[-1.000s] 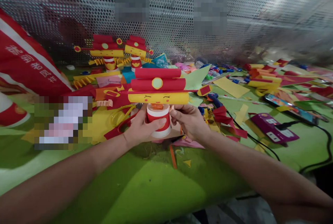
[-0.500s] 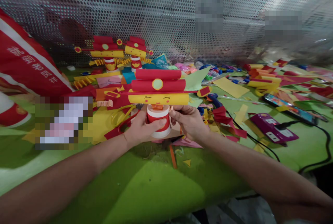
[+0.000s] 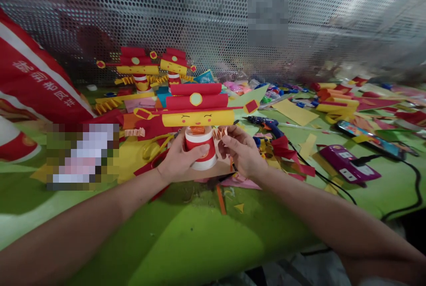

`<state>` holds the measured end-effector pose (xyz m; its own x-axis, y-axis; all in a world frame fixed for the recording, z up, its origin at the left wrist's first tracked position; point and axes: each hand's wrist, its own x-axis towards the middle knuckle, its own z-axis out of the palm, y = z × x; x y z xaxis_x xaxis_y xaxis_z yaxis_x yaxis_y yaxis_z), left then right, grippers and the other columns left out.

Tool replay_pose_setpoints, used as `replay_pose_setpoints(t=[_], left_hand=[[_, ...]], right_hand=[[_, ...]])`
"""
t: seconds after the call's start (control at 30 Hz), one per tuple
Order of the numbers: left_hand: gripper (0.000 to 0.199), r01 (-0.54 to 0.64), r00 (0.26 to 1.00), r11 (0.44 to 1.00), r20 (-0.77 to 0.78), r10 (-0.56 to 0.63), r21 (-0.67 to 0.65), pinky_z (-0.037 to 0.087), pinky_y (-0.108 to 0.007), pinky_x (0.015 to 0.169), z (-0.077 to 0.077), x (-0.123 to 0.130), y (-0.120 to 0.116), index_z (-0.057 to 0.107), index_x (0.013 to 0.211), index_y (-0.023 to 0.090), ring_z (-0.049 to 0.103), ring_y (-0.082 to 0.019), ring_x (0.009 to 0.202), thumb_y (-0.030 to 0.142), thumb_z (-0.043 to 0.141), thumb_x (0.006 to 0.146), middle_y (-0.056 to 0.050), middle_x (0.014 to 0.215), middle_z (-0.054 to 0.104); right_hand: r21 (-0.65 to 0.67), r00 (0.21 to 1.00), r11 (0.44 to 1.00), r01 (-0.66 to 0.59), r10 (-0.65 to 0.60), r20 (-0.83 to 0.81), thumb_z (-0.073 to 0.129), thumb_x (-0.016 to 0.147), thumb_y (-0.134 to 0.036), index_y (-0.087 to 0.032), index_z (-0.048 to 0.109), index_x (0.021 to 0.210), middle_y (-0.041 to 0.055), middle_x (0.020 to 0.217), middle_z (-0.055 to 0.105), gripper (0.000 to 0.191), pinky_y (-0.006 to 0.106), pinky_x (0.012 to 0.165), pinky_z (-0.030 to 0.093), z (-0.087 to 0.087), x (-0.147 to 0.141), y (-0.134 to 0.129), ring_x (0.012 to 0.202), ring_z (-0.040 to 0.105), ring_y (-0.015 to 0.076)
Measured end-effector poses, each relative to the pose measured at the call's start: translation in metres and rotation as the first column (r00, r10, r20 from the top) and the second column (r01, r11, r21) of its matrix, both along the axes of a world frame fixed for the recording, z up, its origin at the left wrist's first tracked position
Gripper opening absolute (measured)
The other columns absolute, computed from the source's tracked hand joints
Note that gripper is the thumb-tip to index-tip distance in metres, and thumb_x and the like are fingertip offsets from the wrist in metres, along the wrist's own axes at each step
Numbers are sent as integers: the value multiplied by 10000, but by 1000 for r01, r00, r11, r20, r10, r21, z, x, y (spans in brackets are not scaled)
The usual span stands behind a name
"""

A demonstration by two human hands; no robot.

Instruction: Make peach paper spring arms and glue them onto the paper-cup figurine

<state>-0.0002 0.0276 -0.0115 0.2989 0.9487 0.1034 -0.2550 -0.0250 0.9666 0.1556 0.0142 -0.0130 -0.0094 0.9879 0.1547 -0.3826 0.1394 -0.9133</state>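
My left hand point(image 3: 181, 156) is closed around the left side of a red and white paper cup point(image 3: 200, 149). On the cup sits a head of yellow and red paper rolls point(image 3: 199, 118) with a drawn smiling face and a stick across it ending in red and yellow tags. An orange folded strip shows at the cup's top. My right hand point(image 3: 242, 150) pinches a pale orange accordion-folded paper strip point(image 3: 219, 134) at the cup's right side. Another such folded strip point(image 3: 134, 132) lies to the left of the figure.
Two similar paper figures point(image 3: 137, 69) stand at the back. A hot glue gun point(image 3: 266, 124), a purple power strip point(image 3: 350, 164) and a phone point(image 3: 374, 137) lie to the right among paper scraps. A red bag point(image 3: 36, 68) is at the left, before a perforated metal wall.
The figure has shifted slightly left and up, tilting a little. The folded strip in my right hand now shows more fully, apart from the fingertips, and the glue gun is more exposed.
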Motion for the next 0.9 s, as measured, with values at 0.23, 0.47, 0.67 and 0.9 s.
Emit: replay_pose_setpoints(t=[0.23,0.47,0.67,0.9], left_hand=[[463,-5,1000,999,-1,5,44,534,-323,732,-1,0,2,577,974,162,645,-218,860,328,771,587,-71,959,690],[442,27,1000,998,14,-28,63,530,-357,760,-3,-1,2,569,1008,159,641,-231,889,307,748,631,-85,1007,676],[423,-7,999,997,-45,11,82,519,-364,792,2,0,0,560,996,160,628,-233,920,297,742,639,-83,1004,665],[508,-79,994,997,81,78,8,521,-323,716,9,3,4,540,988,175,627,-193,833,286,778,553,-44,939,668]], right_hand=[[23,999,1000,17,-18,34,711,655,-376,-203,577,738,-59,567,515,233,203,419,364,-5,2,2,446,455,62],[17,998,999,-42,41,43,756,601,-393,-237,594,842,-17,764,596,329,229,543,464,-6,1,1,639,542,108],[-31,967,983,-180,183,177,822,502,-318,-251,576,856,5,800,643,436,289,654,496,-2,-3,-2,713,571,152],[15,930,1000,2,-8,367,686,624,-413,-196,619,794,13,716,641,283,255,560,430,9,17,13,632,550,131]])
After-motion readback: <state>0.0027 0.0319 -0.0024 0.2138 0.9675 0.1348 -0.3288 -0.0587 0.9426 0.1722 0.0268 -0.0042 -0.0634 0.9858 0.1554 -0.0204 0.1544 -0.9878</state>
